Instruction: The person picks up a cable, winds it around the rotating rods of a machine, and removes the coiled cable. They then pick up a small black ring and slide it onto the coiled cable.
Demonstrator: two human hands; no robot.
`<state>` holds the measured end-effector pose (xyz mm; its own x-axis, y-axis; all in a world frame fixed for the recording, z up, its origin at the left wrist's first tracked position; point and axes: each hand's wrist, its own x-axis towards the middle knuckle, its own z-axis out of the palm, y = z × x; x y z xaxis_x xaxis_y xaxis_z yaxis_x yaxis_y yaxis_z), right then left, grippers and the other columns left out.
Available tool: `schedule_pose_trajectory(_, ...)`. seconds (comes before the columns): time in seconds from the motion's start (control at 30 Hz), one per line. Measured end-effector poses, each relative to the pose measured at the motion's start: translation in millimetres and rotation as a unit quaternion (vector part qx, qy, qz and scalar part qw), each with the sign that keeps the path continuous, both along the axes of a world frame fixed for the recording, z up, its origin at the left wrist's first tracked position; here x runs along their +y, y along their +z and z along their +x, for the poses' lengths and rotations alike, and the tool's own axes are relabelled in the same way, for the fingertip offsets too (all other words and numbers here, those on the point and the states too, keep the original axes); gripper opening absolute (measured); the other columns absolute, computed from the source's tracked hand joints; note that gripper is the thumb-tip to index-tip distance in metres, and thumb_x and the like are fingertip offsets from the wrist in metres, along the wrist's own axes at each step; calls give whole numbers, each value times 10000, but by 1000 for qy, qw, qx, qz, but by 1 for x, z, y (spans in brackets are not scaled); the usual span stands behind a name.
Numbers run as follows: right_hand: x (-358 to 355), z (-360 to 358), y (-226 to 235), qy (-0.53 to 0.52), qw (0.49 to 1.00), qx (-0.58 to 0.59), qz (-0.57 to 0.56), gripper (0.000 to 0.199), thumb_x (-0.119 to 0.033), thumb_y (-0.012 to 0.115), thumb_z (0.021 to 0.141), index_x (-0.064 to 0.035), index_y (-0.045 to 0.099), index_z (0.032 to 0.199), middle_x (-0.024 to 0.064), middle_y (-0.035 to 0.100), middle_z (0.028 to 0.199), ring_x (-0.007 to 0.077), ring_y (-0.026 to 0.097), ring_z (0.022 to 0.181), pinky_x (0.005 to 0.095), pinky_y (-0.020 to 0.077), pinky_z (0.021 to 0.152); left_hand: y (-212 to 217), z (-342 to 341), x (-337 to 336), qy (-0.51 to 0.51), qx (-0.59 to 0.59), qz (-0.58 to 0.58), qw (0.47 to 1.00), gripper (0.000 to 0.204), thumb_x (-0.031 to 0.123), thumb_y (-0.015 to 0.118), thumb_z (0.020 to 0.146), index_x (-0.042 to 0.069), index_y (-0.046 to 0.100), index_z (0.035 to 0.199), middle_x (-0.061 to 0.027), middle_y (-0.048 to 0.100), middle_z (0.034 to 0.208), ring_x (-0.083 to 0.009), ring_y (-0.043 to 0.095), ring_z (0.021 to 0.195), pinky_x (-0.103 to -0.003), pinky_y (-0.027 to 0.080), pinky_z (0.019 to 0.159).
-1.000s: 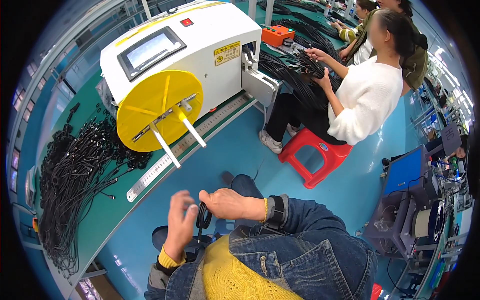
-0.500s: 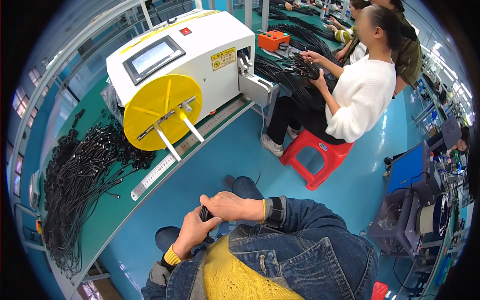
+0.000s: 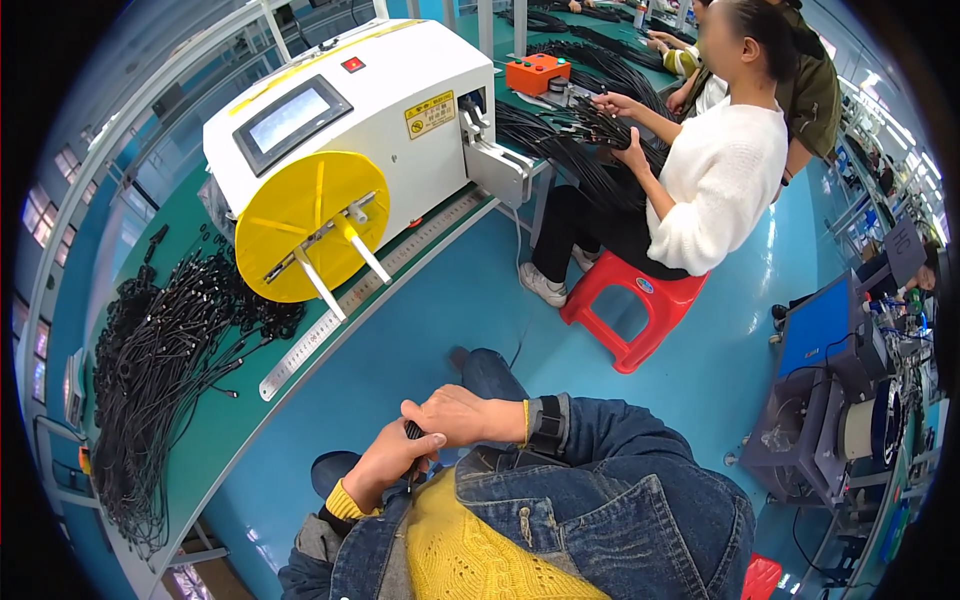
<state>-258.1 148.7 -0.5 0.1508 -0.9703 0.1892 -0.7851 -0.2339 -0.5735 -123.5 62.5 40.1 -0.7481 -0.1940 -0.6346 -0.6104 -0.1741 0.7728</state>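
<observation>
A glossy white box-shaped machine dominates; to its left sprawls a tangled heap of thin black cables. A flat yellow disc fronts it. Before the machine, right hand, fist-like, and left hand, fingers curled, clasp a partly hidden smooth black cable bundle.

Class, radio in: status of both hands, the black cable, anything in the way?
Left hand and right hand: both closed on black cable. Cable mostly hidden in grip. Yellow disc ahead-left, apart from hands.

Denim jacket, yellow sweater
</observation>
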Motion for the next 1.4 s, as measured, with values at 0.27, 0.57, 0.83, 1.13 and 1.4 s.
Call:
schedule_pose_trajectory(0.27,-4,7,2,-16,998,-53,-17,256,-128,582,674,-16,460,869,164,578,620,366,584,611,416,454,536,-5,14,8,-36,175,52,983,256,221,663,745,8,546,827,-28,550,632,-90,505,507,-226,376,435)
schedule_pose_trajectory(0.57,-23,-1,-21,1,992,-129,-10,288,-227,688,627,-66,564,832,156,613,703,336,616,673,391,494,592,-22,13,-22,-30,25,162,986,392,413,589,823,23,553,816,-15,532,595,-55,451,434,-189,341,384)
schedule_pose_trajectory(0.83,-40,10,-4,13,995,32,93,186,-110,591,678,-37,559,846,156,618,682,331,620,662,410,489,578,-45,27,-32,-5,138,268,954,476,450,577,832,-24,549,845,-26,546,598,-51,455,413,-169,371,370)
schedule_pose_trajectory(1.13,-31,21,-24,-61,994,-65,60,201,-136,596,698,-30,589,868,161,629,707,321,621,642,363,492,576,-59,31,-34,15,69,200,977,436,425,570,843,-11,559,835,-39,572,582,-69,492,404,-170,401,382)
schedule_pose_trajectory(1.4,-29,20,-21,-42,995,-70,58,184,-142,577,707,-22,616,841,179,624,726,337,618,690,386,491,609,-49,28,-16,72,103,237,963,475,479,547,841,4,559,816,-31,570,588,-59,507,438,-168,396,383)
